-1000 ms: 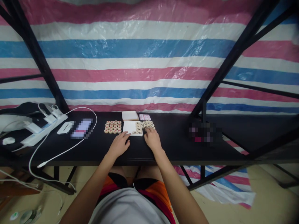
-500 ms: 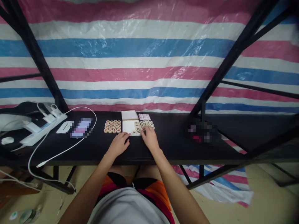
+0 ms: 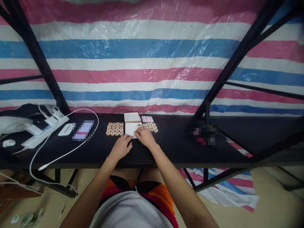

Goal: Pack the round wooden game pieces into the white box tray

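Observation:
A white open box (image 3: 129,129) lies on the black table, its flap standing behind it. Round Chinese chess pieces with red characters (image 3: 115,129) form a neat block of rows to its left. To its right, pieces with dark characters (image 3: 151,126) lie in a looser group. My left hand (image 3: 121,145) rests with fingers stretched and thumb apart at the box's front left edge. Over the box's right half, my right hand (image 3: 144,136) bends its fingers down onto Chinese chess pieces and hides most of them; one piece (image 3: 139,125) shows beyond the fingers.
A pink-and-white printed card (image 3: 147,119) lies behind the right-hand pieces. Left on the table are a blurred phone (image 3: 83,129), a white device (image 3: 66,129), a white cable (image 3: 65,154) and a power strip (image 3: 45,129). Blurred dark items (image 3: 206,134) sit right, near a black frame post.
My right hand has moved left, from the box's right edge to over its inside, covering pieces visible before. My left hand has stayed in place.

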`<action>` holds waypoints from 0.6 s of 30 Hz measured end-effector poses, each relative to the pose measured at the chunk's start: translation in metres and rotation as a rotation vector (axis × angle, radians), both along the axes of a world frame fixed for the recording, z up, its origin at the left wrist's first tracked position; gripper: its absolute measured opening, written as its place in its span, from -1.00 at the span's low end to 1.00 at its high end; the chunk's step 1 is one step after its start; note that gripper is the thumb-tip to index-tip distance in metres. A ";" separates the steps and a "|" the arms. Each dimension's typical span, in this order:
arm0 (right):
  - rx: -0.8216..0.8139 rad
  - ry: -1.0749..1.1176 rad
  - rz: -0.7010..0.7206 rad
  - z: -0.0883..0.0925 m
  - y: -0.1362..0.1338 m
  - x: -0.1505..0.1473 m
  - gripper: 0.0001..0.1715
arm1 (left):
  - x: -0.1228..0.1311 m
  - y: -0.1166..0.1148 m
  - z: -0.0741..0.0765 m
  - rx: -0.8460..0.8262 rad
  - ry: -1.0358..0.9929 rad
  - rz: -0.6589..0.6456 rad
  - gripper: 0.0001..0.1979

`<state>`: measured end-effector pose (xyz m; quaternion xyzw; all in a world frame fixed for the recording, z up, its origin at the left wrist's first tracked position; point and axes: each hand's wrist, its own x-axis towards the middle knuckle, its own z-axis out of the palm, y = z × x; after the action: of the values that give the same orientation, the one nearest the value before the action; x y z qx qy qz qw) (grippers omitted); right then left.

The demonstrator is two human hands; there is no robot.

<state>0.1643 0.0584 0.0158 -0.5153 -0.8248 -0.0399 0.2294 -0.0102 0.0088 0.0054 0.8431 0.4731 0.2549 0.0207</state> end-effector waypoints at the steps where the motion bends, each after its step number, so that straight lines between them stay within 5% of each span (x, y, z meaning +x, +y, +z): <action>1: 0.006 0.004 -0.002 -0.001 -0.001 0.001 -0.67 | 0.000 0.000 0.000 -0.001 0.000 0.001 -0.64; 7: 0.037 0.102 -0.105 -0.002 -0.003 0.011 -0.66 | 0.000 0.000 0.000 -0.005 -0.006 0.007 -0.64; 13: -0.065 0.093 -0.538 -0.005 -0.011 0.032 -0.65 | -0.001 0.000 -0.001 -0.010 -0.003 0.014 -0.64; 18: -0.133 0.081 -0.599 -0.005 -0.016 0.037 -0.66 | 0.000 -0.001 0.001 -0.013 -0.003 0.016 -0.64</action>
<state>0.2016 0.0426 0.0105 -0.7505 -0.6272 -0.0312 0.2058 -0.0104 0.0078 0.0066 0.8387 0.4817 0.2531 0.0247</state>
